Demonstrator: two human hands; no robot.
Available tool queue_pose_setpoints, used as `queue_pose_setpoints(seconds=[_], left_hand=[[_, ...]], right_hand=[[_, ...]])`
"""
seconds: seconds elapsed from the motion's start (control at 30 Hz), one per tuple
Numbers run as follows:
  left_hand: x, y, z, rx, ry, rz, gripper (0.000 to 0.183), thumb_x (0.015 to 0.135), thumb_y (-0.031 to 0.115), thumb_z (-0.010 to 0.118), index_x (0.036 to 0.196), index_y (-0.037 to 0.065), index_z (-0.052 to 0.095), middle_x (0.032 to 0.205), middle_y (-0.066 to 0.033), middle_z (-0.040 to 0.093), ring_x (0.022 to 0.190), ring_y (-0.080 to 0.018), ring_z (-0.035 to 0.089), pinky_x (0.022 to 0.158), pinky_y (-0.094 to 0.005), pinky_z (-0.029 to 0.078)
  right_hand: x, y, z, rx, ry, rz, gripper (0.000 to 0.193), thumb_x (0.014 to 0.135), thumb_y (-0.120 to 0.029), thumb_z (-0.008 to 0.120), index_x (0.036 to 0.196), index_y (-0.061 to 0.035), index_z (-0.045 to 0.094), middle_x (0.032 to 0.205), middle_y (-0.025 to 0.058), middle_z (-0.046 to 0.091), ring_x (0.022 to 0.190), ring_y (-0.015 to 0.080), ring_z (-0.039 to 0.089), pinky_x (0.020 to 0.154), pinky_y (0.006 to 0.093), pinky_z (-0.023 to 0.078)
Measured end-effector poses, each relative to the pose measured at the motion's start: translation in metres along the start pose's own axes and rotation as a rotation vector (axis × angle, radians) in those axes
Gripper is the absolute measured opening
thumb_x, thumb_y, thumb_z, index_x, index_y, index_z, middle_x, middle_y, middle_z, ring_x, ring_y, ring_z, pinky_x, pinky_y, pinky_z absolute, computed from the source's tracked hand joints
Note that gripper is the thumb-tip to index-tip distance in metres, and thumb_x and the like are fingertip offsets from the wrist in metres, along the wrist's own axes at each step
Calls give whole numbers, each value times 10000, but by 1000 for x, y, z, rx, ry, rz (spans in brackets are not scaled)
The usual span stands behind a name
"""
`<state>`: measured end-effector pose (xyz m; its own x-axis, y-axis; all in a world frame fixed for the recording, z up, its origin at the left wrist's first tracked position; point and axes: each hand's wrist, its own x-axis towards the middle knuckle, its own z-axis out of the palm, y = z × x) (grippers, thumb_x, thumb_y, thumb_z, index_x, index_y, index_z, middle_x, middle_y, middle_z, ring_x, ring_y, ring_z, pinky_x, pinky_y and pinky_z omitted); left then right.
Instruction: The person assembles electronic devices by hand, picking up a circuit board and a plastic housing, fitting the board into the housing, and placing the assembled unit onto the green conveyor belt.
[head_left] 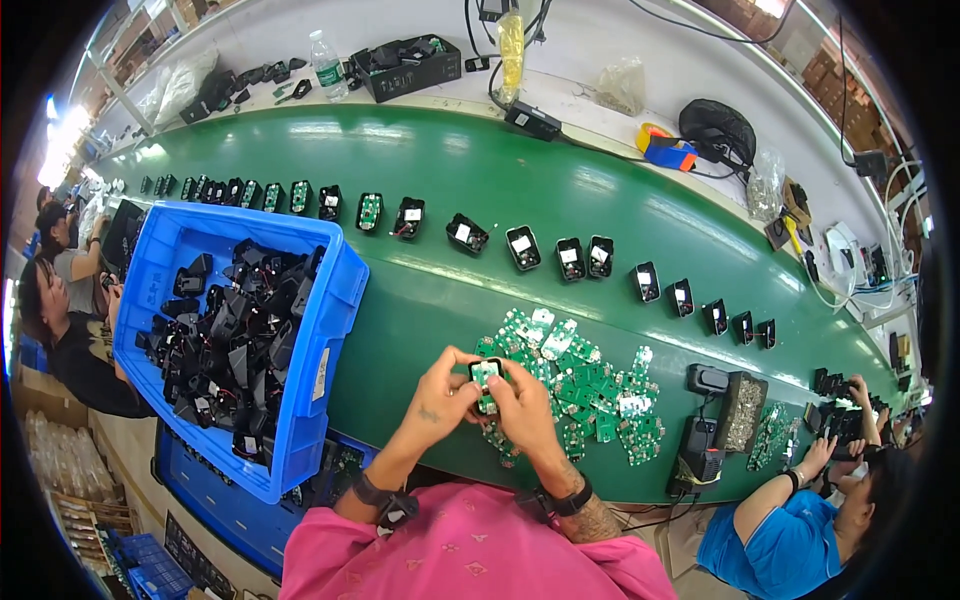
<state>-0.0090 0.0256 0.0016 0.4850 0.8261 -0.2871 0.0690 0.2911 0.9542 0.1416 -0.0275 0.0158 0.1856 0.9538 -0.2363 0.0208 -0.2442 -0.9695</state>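
Close in front of me, both hands hold a small black plastic housing with a green circuit board (486, 371) in its opening. My left hand (442, 396) closes on its left side, with the thumb at the board. On the other side my right hand (524, 406) grips it, the thumb pressing on the board's face. Part of the housing is hidden behind the fingers. A loose spread of green circuit boards (590, 385) lies just beyond and to the right of my hands on the green work surface (400, 330).
To my left stands a blue crate (345, 290) heaped with black housings (240, 340). A row of black housings (523, 248) crosses the green surface. Right are a battery charger (697, 455) and a box of small metal parts (741, 412). Co-workers sit on both sides; one wears blue (775, 540).
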Motion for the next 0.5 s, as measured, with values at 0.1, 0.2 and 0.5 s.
queue_pose_setpoints(seconds=[0.1, 0.2, 0.5], left_hand=[[4, 12, 4, -112, 0, -31, 381, 897, 22, 562, 1270, -23, 503, 973, -102, 659, 764, -119, 660, 586, -270, 593], [10, 17, 3, -87, -17, -89, 452, 890, 8, 541, 1340, -20, 522, 981, -50, 645, 794, -108, 642, 638, -252, 583], [-5, 23, 6, -135, -135, 169, 545, 885, -60, 518, 1425, 7, 507, 1144, -121, 671, 996, -133, 629, 870, -279, 503]], right_hand=[[5, 4, -2, 245, 46, 146, 331, 982, -172, 566, 1241, 33, 585, 728, 37, 679, 616, 121, 652, 478, 242, 495], [4, -6, -14, 181, -69, 286, 336, 974, -161, 576, 1244, 38, 584, 742, 41, 680, 633, 115, 657, 487, 239, 487], [-13, -12, -10, -277, 71, -309, 410, 952, -81, 561, 1359, -29, 539, 861, 114, 688, 710, 185, 666, 668, 321, 528]])
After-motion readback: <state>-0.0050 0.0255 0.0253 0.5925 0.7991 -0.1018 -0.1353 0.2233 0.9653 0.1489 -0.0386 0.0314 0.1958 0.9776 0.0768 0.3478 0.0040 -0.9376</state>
